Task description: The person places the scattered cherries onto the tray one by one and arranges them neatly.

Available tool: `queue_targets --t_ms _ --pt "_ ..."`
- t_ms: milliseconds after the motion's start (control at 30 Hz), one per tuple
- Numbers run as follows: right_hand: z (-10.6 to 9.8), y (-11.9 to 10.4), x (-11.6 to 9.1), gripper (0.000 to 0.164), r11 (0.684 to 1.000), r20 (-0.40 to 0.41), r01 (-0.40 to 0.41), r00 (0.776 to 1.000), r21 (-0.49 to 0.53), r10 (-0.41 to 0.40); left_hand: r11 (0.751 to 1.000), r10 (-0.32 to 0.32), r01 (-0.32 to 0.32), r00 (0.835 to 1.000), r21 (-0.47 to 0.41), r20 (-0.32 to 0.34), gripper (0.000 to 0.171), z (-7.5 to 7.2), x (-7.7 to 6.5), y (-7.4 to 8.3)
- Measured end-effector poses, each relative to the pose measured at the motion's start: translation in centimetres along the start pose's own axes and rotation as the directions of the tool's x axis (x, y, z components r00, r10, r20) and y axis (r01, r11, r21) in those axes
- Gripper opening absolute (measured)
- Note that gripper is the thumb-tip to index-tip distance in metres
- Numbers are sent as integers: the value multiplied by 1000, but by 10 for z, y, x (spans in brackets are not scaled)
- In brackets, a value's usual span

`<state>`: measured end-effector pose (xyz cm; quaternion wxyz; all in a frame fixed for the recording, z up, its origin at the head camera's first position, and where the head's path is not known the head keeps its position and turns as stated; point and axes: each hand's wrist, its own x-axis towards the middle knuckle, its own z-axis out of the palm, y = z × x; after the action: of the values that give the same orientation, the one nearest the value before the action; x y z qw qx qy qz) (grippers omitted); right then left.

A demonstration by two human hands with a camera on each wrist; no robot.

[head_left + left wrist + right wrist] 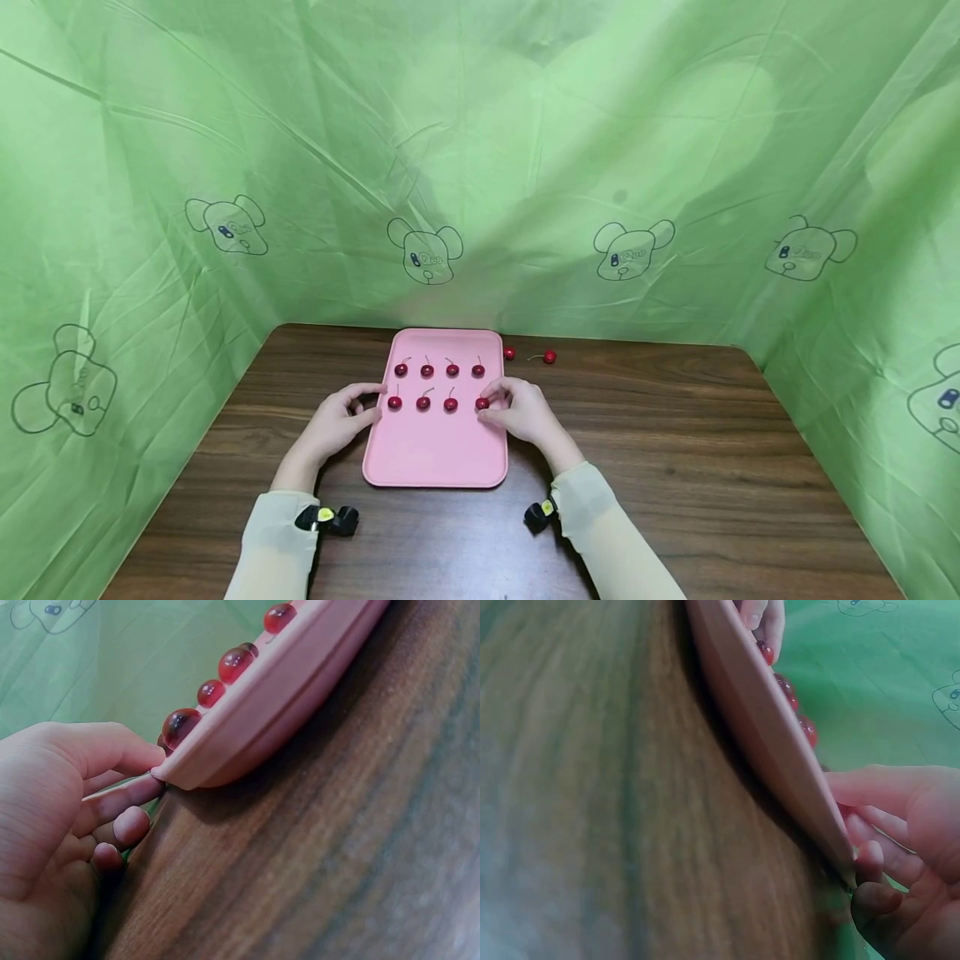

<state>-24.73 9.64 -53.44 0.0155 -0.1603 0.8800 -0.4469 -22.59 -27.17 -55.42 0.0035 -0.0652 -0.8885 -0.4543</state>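
A pink tray [435,454] lies on the wooden table, bearing two rows of red cherries with thin stems. My left hand [337,421] is at the tray's left edge; in the left wrist view its thumb and a finger pinch the rim [262,705]. Over the tray's right side, my right hand [527,412] pinches the rightmost cherry [482,403] of the nearer row between thumb and index finger. That cherry is mostly hidden behind fingers in the right wrist view, where the other fingertips [869,859] are right at the rim.
Beyond the tray's upper right corner lie two loose cherries, one [509,353] close against the rim and another [550,357] farther right. Green cloth [525,167] with mouse drawings surrounds the table [675,442] at the back and sides.
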Motion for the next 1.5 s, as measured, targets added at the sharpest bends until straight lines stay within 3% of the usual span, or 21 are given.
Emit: queue_targets --t_ms 733,1233,1500 --pt "0 3 0 28 1000 5 -2 1000 -22 3 1000 0 0 1000 -7 3 40 0 -1 0" --pt "-16 0 -1 27 998 -13 20 1000 63 -20 1000 3 -3 1000 5 6 40 0 -1 1" --pt "-32 -1 -1 25 998 -58 -11 998 59 15 1000 0 0 1000 7 1 40 0 0 1"
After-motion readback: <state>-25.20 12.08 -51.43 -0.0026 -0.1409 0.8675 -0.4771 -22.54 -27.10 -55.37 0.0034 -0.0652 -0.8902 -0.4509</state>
